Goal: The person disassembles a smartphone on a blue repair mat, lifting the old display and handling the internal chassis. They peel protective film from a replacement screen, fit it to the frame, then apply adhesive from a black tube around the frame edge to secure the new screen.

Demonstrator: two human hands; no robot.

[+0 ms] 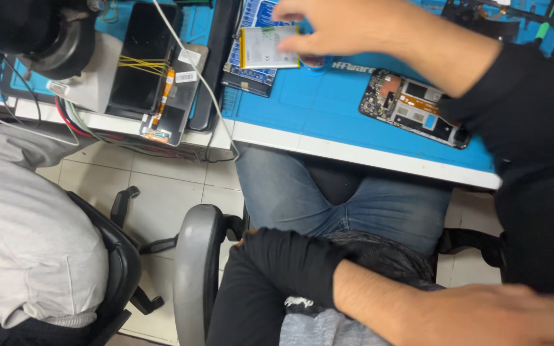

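My right hand reaches in from the right in a black sleeve over the blue work mat. Its fingers are spread, and the thumb touches the right edge of a white phone battery with a yellow border. The battery lies on a blue-and-white printed box. An opened phone body with its boards exposed lies on the mat under my forearm. My left hand is blurred at the bottom right, flat, with nothing in it, above my lap in jeans.
A dark phone screen bound with yellow rubber bands lies at the left table edge, with a white cable across it. Black round equipment sits top left. Another person in grey sits on a black chair. A grey armrest stands beside my leg.
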